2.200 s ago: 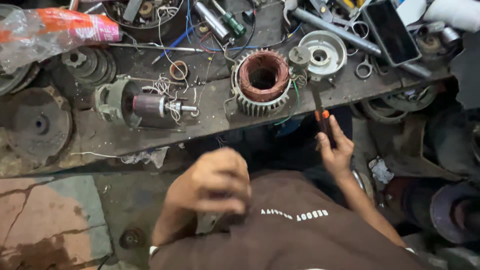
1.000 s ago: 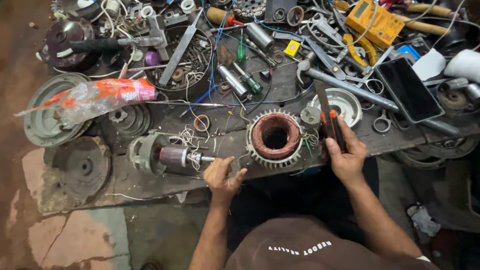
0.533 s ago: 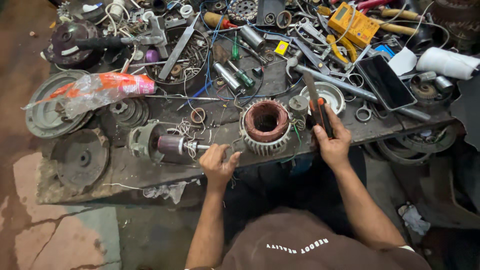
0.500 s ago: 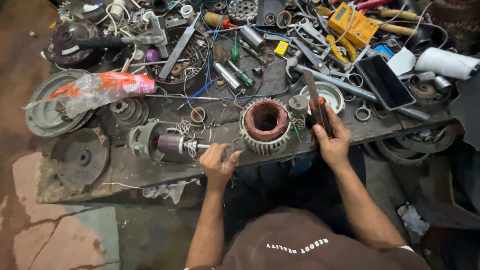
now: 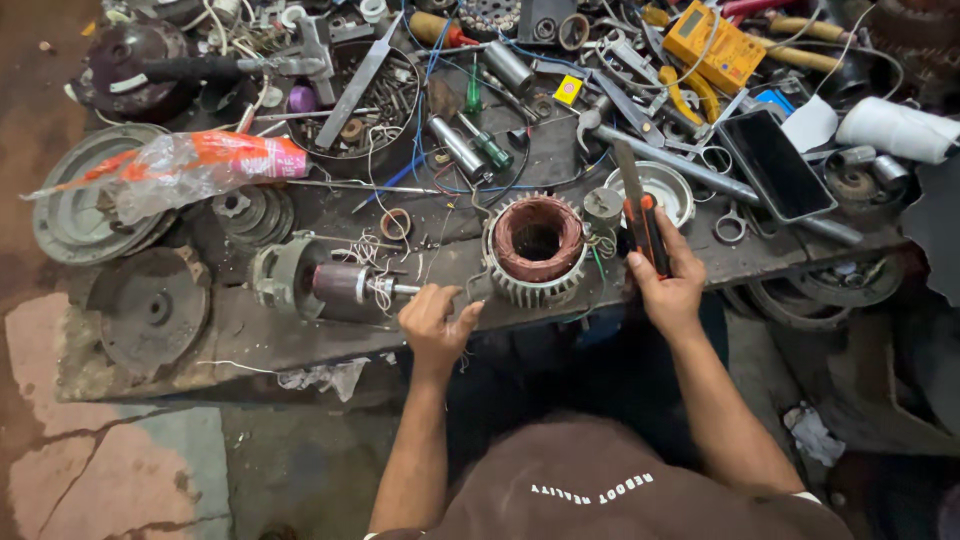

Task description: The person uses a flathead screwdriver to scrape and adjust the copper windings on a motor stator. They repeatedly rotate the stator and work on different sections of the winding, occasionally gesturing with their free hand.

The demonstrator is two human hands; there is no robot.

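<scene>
A person's left hand (image 5: 432, 322) rests at the front edge of a cluttered workbench (image 5: 250, 335), fingers loosely curled with fingertips touching the bench beside a motor stator (image 5: 537, 248); whether it pinches a thin wire there cannot be told. The stator, a toothed metal ring wound with copper wire, sits upright near the middle of the front edge, just right of that hand. The right hand (image 5: 668, 285) is clenched around the orange and black handle of a flat tool (image 5: 640, 210), whose dark blade points away toward the back of the bench. Just left of the left hand lies a motor rotor (image 5: 320, 285) on its side, its shaft pointing toward the hand. Behind the stator are a small round metal bowl (image 5: 655, 190), a black phone (image 5: 775, 165) and a yellow meter (image 5: 712, 40) near the back right corner. A clear plastic bag (image 5: 180, 170) with orange print lies toward the left edge, over grey metal discs (image 5: 75, 200).
</scene>
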